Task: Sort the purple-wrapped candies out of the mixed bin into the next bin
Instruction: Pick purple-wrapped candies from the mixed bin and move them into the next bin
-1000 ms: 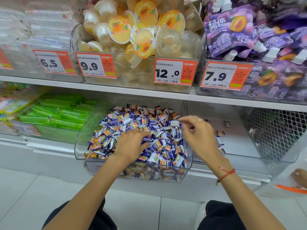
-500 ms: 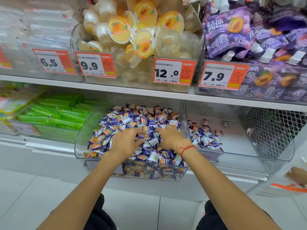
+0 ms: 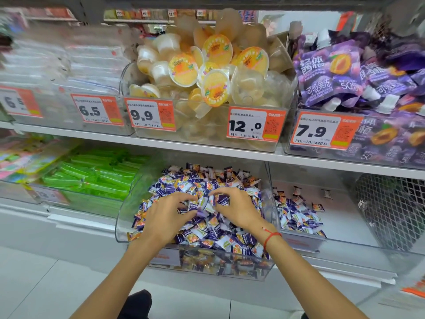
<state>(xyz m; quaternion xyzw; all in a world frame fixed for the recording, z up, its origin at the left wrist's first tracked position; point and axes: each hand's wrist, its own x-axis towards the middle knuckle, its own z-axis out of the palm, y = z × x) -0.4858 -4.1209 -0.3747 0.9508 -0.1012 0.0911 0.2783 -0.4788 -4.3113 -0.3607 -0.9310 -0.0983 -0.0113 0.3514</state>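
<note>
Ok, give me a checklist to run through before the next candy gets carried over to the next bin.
1. Both hands in the mixed bin: ok. Left hand and right hand rest on the candy pile, fingers curled into it.
2. Purple-wrapped candy secured: cannot tell. The right hand's fingers sit among purple wrappers, but a firm pinch is not plain.
3. Picked piece is purple, not orange: cannot tell, wrappers blur together at the fingertips.
4. Next bin has room: ok, a small heap of sorted candies lies at its left, bare floor beside it.
5. Path over the divider wall free: ok, nothing stands above it.
</note>
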